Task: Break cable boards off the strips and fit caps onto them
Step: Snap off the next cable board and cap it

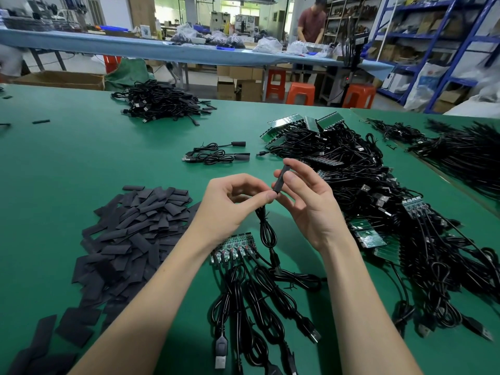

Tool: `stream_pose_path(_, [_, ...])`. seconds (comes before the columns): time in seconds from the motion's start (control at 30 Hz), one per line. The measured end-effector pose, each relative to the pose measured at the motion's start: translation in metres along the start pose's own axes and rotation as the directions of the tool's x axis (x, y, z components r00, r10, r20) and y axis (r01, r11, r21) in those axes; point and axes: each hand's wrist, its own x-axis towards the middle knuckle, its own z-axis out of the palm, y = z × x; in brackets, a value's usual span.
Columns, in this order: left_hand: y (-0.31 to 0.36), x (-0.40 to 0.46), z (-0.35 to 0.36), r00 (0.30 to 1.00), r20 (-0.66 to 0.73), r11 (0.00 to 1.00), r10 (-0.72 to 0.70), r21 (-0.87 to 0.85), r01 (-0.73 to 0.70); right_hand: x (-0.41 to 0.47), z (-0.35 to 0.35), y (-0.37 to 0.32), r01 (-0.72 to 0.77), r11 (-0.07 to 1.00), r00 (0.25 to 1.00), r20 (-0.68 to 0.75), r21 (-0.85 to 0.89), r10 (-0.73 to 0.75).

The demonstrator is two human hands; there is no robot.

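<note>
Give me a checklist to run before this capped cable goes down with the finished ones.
1. Cap held by right hand: ok.
2. Left hand pinching the cable at the cap's lower end: ok.
3. Board fully inside cap: cannot tell, cap hides it.
4. Cable free of the strip below: cannot tell, its loop hangs right over it.
5. Bare mat beside the finished cables: ok.
6. Spare caps in reach: ok.

Bright, even overhead lighting. Soft shadows fall beneath both forearms onto the green table point(81, 163), beside the cables point(270, 293). Wide-angle distortion bows the table's far edge and tilts the shelving point(433, 50); the frame's corners blur slightly.
</note>
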Motion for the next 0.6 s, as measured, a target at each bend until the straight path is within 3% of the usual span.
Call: stream_pose_path(0.6, [-0.0036,0.0,0.0033,1.0,-0.027,1.0,-0.007,0.015,0.007,-0.0001,-0.0026,-0.0009,-0.025,1.0,1.0,0.003,-0.003,0.025])
